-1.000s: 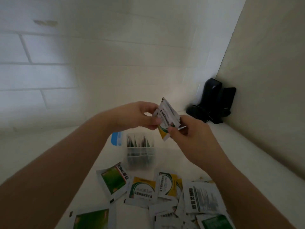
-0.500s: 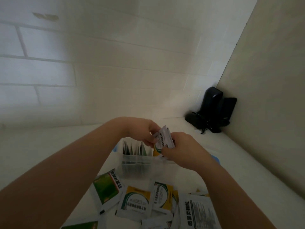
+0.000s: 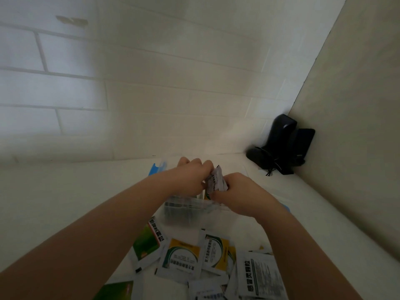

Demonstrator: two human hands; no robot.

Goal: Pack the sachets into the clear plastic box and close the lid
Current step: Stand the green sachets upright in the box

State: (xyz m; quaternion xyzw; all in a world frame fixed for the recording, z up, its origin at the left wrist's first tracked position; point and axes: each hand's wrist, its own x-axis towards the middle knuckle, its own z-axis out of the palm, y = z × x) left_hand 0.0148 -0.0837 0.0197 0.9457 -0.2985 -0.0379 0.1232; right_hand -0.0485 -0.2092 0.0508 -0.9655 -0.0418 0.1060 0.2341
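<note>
Right now both hands pinch small bunch of sachets (image 3: 215,180) over clear plastic box (image 3: 184,210): left hand (image 3: 190,177), right hand (image 3: 240,192). Box open, dark sachets standing inside. Loose sachets (image 3: 194,256) lie on white table (image 3: 65,191) just in front. Blue lid (image 3: 154,168) behind box.

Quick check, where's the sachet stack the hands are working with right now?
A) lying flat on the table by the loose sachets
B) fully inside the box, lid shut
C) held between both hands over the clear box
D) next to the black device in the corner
C: the left hand and right hand both pinch the sachet stack just above the open clear box.
</note>
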